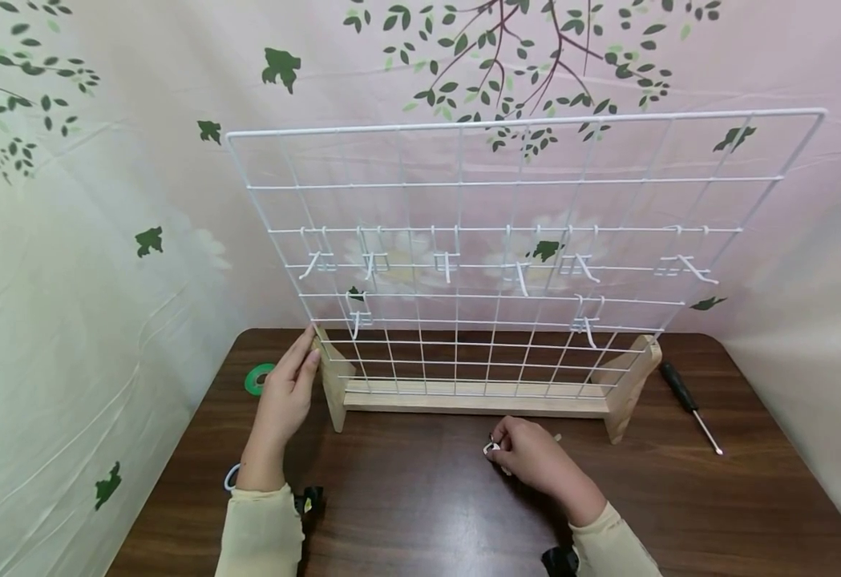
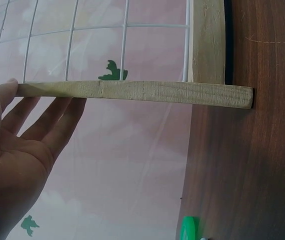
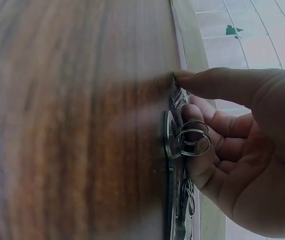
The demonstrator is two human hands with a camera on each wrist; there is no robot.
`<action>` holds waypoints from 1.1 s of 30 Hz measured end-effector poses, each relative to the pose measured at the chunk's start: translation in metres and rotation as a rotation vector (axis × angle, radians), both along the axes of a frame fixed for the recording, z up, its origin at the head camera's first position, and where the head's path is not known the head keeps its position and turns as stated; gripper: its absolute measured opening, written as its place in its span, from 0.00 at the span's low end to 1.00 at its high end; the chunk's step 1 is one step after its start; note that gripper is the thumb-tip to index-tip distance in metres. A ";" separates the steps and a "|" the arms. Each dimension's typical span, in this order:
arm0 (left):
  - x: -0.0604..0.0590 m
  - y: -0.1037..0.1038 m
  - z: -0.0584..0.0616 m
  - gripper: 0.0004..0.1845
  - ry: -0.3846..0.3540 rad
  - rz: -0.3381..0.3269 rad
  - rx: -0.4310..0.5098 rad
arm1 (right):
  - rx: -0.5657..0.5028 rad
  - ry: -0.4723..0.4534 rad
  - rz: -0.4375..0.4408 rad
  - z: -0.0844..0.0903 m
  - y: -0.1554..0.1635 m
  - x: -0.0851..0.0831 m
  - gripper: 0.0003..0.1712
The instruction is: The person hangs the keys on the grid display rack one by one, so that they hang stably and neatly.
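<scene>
Resting against the left foot (image 1: 335, 383) of the wooden stand, the left hand (image 1: 286, 397) is lying flat with its fingers (image 2: 57, 120) straight, grasping nothing; in the left wrist view the fingertips are touching the upper end of that foot, apparently steadying the rack. The right hand (image 1: 535, 461) is lying on the table (image 1: 420, 497) just in front of the stand's cross rail (image 1: 474, 398), its thumb and curled fingers (image 3: 217, 127) pinching a cluster of metal key rings (image 3: 192, 137). The rings are sitting between the fingertips and the table top, touching the wood, so the hand appears to be gathering them there; what else is attached to them is too blurred to tell.

Standing in the stand, the white wire grid (image 1: 521, 240) is leaning slightly back towards the wall. Small white hooks (image 1: 445, 264) are hanging in a row across its middle, with two more on the wire below, all bare.

Left of the stand, a green roll of tape (image 1: 257, 378) is lying flat near the left hand. Right of the stand, a screwdriver (image 1: 689, 405) is lying well apart from both hands. A floral cloth (image 1: 103, 240) is hanging behind the grid.
</scene>
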State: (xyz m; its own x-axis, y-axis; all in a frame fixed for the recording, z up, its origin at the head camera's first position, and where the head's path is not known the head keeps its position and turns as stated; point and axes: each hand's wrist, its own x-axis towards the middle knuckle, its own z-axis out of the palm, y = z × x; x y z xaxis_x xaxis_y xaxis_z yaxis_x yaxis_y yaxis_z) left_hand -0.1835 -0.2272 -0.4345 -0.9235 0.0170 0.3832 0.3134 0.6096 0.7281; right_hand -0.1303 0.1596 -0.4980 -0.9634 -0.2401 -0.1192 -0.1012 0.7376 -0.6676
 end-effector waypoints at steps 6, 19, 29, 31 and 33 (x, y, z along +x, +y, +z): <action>0.001 0.000 0.000 0.27 -0.002 0.002 -0.001 | -0.032 -0.011 0.022 0.000 0.000 0.001 0.10; 0.001 0.000 -0.001 0.27 0.009 0.002 0.001 | -0.005 0.046 0.078 0.001 0.001 0.001 0.07; 0.001 -0.001 0.000 0.27 -0.002 -0.012 0.007 | -0.175 0.032 0.086 0.010 -0.002 0.002 0.04; 0.000 -0.001 0.000 0.27 -0.002 -0.016 0.011 | -0.225 0.022 0.088 0.014 -0.003 0.003 0.03; 0.000 -0.001 0.000 0.27 0.000 -0.019 0.014 | -0.273 0.020 0.096 0.018 -0.004 0.003 0.03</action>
